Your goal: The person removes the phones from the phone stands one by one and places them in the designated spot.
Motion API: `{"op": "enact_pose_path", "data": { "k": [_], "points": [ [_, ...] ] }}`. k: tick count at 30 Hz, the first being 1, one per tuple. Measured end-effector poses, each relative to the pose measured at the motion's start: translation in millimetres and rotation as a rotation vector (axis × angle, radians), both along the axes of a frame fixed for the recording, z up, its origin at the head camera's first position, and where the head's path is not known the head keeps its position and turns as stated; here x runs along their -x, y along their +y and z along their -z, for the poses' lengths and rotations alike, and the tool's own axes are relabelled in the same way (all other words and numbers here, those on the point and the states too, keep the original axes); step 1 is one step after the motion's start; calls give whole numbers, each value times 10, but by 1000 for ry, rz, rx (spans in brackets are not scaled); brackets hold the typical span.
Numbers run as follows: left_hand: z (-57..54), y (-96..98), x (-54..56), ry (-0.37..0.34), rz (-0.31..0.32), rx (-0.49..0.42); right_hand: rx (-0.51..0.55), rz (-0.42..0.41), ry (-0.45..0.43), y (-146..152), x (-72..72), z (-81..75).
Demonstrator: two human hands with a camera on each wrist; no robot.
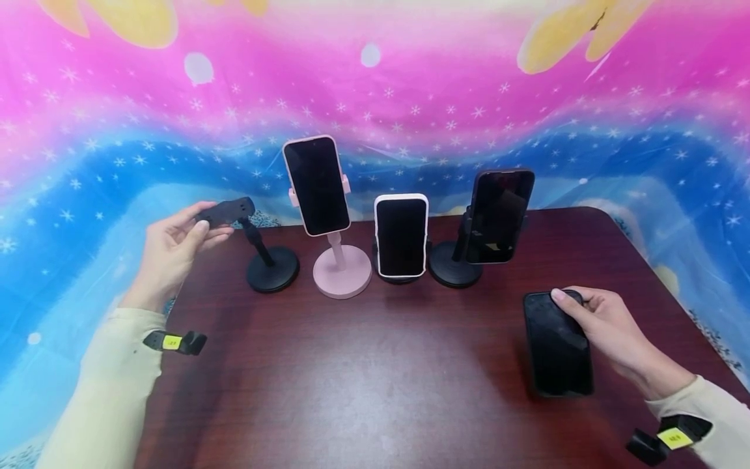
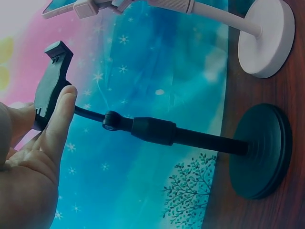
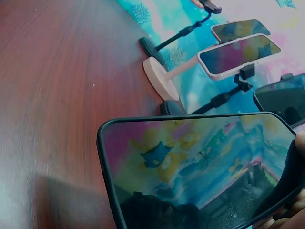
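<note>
My left hand (image 1: pixel 178 244) pinches the clamp head (image 1: pixel 225 212) of a black phone stand, thumb on one side and fingers on the other. That stand's round base (image 2: pixel 259 152) rests on the table, and its clamp holds no phone. At the right, my right hand (image 1: pixel 612 326) grips a black smartphone (image 1: pixel 559 345) by its upper edge, above the table with the screen up. In the right wrist view the phone's glossy screen (image 3: pixel 200 167) reflects the patterned cloth.
Along the table's (image 1: pixel 363 384) back stand a pink stand (image 1: pixel 342 270) with a phone (image 1: pixel 316 185), a white-framed phone (image 1: pixel 401 238) on a stand, and a black stand (image 1: pixel 456 264) with a dark phone (image 1: pixel 500 215). A colourful cloth (image 1: pixel 410 98) hangs behind.
</note>
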State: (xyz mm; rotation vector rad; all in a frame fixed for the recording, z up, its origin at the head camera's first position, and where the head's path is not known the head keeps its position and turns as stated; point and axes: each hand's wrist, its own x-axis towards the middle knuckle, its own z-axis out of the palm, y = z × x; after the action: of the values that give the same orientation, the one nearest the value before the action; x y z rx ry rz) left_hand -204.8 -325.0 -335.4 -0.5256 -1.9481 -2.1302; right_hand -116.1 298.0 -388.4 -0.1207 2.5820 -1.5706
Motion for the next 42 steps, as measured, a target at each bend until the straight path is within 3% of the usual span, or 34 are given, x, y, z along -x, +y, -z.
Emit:
{"op": "enact_pose_path", "data": {
  "k": [21, 42],
  "points": [
    [-14, 13, -47, -33, 2, 13, -55, 96, -84, 372, 86, 195],
    [-37, 5, -67, -41, 11, 25, -140, 84, -117, 771, 112, 342]
  ]
}}
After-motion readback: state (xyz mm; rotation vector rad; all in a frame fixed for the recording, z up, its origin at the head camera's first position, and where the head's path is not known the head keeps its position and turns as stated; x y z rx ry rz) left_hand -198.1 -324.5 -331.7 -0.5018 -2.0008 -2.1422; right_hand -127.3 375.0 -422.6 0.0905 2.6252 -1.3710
